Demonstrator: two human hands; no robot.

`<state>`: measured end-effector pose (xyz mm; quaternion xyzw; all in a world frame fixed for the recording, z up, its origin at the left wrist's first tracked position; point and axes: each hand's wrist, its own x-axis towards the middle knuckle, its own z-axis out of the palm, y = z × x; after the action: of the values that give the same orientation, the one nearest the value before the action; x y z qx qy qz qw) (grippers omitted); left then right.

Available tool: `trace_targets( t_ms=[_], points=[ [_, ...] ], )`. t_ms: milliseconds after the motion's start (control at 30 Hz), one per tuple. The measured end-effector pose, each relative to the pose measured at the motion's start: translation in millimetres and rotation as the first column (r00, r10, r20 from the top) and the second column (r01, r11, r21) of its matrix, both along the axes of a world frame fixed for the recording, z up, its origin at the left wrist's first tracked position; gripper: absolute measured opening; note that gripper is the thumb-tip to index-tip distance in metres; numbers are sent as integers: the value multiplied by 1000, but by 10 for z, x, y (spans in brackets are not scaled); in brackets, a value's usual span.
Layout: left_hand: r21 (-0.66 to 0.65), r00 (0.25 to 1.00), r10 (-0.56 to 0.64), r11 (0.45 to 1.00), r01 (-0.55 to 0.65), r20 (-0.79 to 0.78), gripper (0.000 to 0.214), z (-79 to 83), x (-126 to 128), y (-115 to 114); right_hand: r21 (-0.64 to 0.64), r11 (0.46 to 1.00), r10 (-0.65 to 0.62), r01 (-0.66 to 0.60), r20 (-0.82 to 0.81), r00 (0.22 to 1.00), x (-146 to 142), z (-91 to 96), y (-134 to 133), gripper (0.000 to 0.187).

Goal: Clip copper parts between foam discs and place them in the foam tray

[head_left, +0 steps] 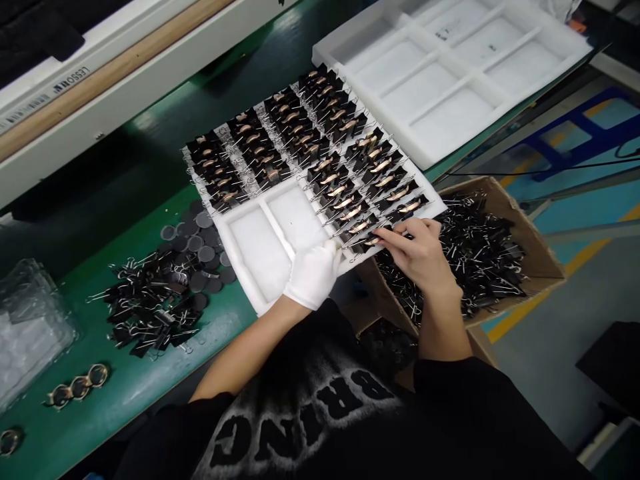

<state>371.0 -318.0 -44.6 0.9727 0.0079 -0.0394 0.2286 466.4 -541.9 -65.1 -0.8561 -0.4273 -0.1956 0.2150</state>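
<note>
A white foam tray [235, 250] lies tilted in front of me, with rows of gold watch cases [345, 203] clamped in black binder clips. My left hand [314, 272], in a white glove, is closed at the tray's near edge, its fingertips at the wire handles of the nearest clipped piece. My bare right hand [419, 253] pinches the other side of that same piece, a binder clip [373, 241] on a gold case. The fingertips partly hide it. Two tray compartments beside my left hand hold no pieces.
Loose binder clips [153, 310] and dark round discs [205, 253] are heaped on the green bench [225, 340]. A cardboard box [543, 267] full of clips stands at right. Behind is another foam tray [425, 147]. Gold watch cases [80, 387] and clear plastic trays [30, 327] lie left.
</note>
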Motion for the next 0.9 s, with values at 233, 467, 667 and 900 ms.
trace_targets(
  t_ms=[233,467,667,900],
  points=[
    [-50,989,-33,998,41,141,31,55,-135,69,-12,999,-33,32,-53,998,-20,35,44,25],
    [135,963,-160,982,132,216,37,120,-266,-23,130,967,-215,218,-38,976,-255,3,100,38],
    [66,918,-141,990,125,371,31,236,-804,321,414,907,-105,80,38,994,-727,43,701,30],
    [97,809,257,928,-359,529,27,399,-1844,1280,135,911,392,-389,7,920,-1034,225,1664,31]
  ],
)
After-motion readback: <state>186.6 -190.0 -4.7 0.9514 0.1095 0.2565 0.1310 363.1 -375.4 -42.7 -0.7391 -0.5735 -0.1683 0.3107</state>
